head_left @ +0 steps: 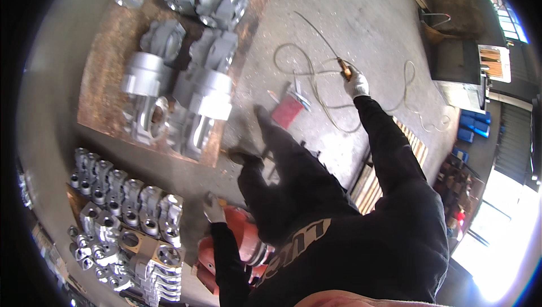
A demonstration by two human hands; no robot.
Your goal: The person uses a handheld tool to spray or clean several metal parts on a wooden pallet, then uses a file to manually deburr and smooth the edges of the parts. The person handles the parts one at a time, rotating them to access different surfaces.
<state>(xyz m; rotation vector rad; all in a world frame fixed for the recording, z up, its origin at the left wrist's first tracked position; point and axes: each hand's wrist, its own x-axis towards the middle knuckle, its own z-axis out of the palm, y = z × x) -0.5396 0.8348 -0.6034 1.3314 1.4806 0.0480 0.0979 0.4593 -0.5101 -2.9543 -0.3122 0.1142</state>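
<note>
My right hand (358, 84), in a white glove, is closed around the handle of an air blow gun (344, 68) with a long thin nozzle that points to the upper left. A thin, clear hose (315, 89) lies in loops on the floor below it. My left hand (214, 208), gloved too, hangs low beside an orange machine (241, 230); whether it touches the machine or holds anything is unclear. To the left, large cast metal housings (159, 72) stand on a brown, worn tabletop (101, 91).
Rows of smaller metal castings (131, 205) stand at lower left. On the floor lie a red piece (288, 111) and some thin items. Wooden slats (366, 190) are beside my legs. Blue bins (474, 125) and a dark cabinet (455, 61) are at right.
</note>
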